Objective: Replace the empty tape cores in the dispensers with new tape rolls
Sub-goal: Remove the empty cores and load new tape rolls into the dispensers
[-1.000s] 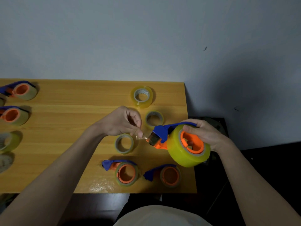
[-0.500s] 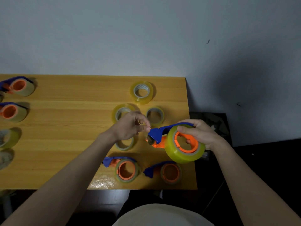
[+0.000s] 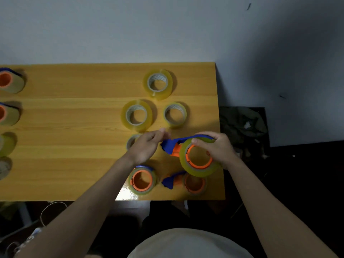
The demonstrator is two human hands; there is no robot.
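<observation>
Under right-hand grip (image 3: 218, 148), loaded dispenser (image 3: 193, 155)

1. A wide stretch of bare desk (image 3: 70, 142) lay open between the left-edge dispensers and the cluster of rolls on the right.
2. Along the left edge, two loaded dispensers (image 3: 9, 81) (image 3: 7, 114) and two further rolls (image 3: 5, 146) stood in a column, partly cut off by the frame.
3. Three tape rolls (image 3: 157, 83) (image 3: 136, 115) (image 3: 175, 114) crowded the far right part, with narrow gaps between them.
4. The left hand (image 3: 147, 146) and the right hand (image 3: 217, 148), holding a dispenser (image 3: 197, 157), filled the space just in front of those rolls, the left hand partly covering a core (image 3: 132, 141).
5. Two dispensers (image 3: 142, 180) (image 3: 188, 182) blocked the near right edge.
</observation>
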